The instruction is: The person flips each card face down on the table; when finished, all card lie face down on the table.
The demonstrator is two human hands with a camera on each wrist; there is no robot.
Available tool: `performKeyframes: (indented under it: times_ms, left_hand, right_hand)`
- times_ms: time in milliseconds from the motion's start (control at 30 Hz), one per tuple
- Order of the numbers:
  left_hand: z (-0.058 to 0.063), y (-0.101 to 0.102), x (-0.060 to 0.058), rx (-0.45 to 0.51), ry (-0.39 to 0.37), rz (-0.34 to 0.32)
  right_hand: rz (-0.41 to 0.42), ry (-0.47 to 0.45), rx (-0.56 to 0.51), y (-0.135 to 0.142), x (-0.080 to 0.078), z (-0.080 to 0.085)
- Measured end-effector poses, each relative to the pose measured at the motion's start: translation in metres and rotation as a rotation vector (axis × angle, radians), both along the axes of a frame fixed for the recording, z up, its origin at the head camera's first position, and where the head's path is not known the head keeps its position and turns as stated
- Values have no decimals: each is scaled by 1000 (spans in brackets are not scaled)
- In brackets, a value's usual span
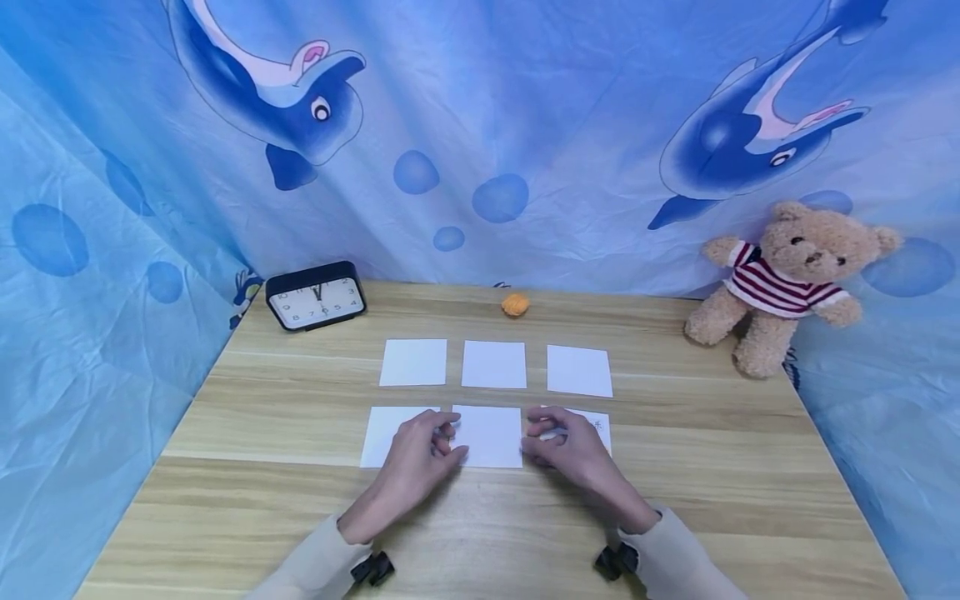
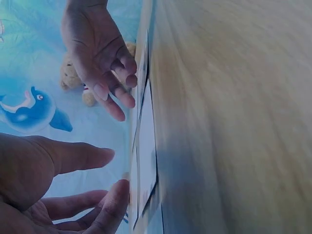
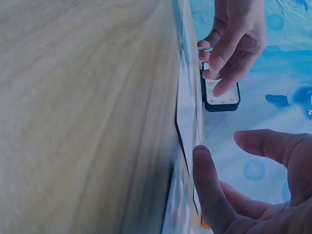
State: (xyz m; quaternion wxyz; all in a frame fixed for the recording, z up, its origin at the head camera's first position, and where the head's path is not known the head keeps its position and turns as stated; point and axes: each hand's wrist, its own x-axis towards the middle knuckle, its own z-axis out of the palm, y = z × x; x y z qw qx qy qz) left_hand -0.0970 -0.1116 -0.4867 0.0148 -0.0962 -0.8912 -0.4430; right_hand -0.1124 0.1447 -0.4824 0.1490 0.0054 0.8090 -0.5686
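White square cards lie on the table in two rows of three. My left hand (image 1: 420, 450) is at the left edge of the front middle card (image 1: 487, 437), thumb and fingers apart with nothing between them. It covers part of the front left card (image 1: 380, 437). My right hand (image 1: 573, 450) is over the front right card (image 1: 604, 432), which bears dark marks near its right side. Its fingertips are near the middle card's right edge. In the left wrist view the left thumb (image 2: 87, 158) is spread from the fingers; the right wrist view shows the right thumb (image 3: 261, 145) likewise apart.
Behind are the back row's left card (image 1: 414, 362), middle card (image 1: 494, 364) and right card (image 1: 579, 371). A small orange ball-like object (image 1: 515, 305) lies at the table's rear edge. A black-framed clock (image 1: 318, 298) stands back left, a teddy bear (image 1: 787, 279) back right.
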Motion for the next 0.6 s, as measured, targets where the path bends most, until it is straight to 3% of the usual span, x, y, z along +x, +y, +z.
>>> performKeyframes:
  times_ms: [267, 600]
  left_hand:
    - [2, 13, -4, 97, -28, -115]
    - [0, 35, -5, 210, -104, -221]
  right_hand:
    - [-1, 66, 29, 16, 3, 11]
    - [-56, 53, 47, 44, 6, 8]
